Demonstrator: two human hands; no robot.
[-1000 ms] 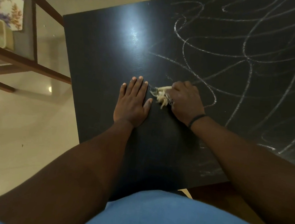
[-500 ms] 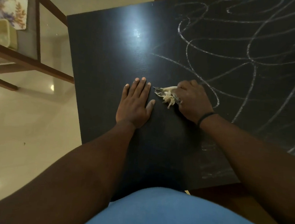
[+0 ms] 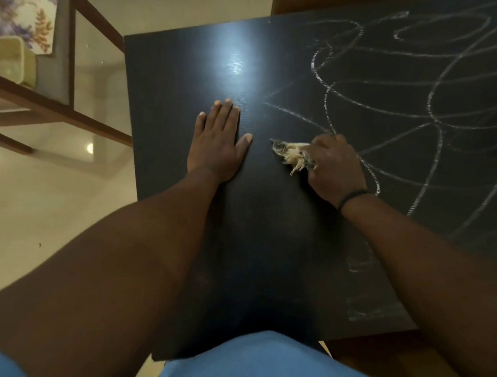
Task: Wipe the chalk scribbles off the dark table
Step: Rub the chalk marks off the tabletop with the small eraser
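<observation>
Head view: my right hand (image 3: 336, 165) grips a frayed, pale wad of rag (image 3: 293, 156), fingers curled round it and pressing it against the dark worktop (image 3: 191, 73). I judge the rag light, soft and limp, with loose threads at its left end. It is best bunched in the fist so that a broad pad meets the surface, not the stray fibres. My left hand (image 3: 220, 140) lies flat on the worktop just left of the rag, fingers straight and held together, thumb spread, holding nothing. The chalk scribbles (image 3: 425, 113) cover the right and far part of the worktop, starting at my right hand. Faint smears (image 3: 359, 310) remain near the near edge.
</observation>
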